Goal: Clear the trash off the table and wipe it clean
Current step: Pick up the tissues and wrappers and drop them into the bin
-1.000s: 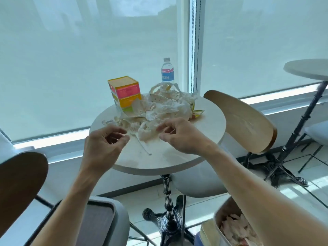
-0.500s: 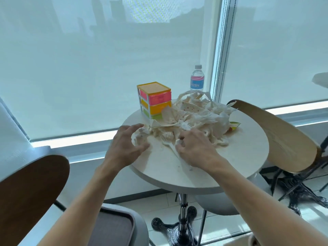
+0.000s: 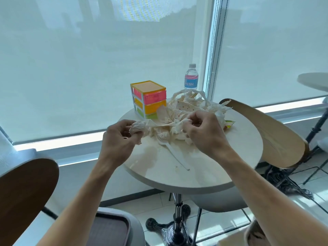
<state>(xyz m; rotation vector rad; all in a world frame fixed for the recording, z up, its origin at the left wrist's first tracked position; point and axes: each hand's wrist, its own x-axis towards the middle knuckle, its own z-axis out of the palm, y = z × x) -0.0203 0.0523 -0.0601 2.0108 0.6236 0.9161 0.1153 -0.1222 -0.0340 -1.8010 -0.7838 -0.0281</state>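
A heap of crumpled white napkins and wrappers (image 3: 184, 110) lies on the far half of the round pale table (image 3: 204, 171). My left hand (image 3: 119, 141) grips a balled napkin (image 3: 139, 127) at the heap's left edge. My right hand (image 3: 204, 132) pinches crumpled paper at the heap's near right side. A white plastic fork (image 3: 174, 155) lies on the table between my hands, pointing toward the near edge. A wet stain (image 3: 150, 157) marks the tabletop near my left hand.
A small drawer box in pink, orange and green (image 3: 149, 99) and a water bottle (image 3: 191, 77) stand at the table's far side. Wooden chair backs are at right (image 3: 266, 132) and lower left (image 3: 24, 194). A bin with trash (image 3: 255, 235) shows at bottom right.
Both hands have lifted from flat on the table and now pinch paper from the heap, the left one balling up a napkin. The camera has moved closer.
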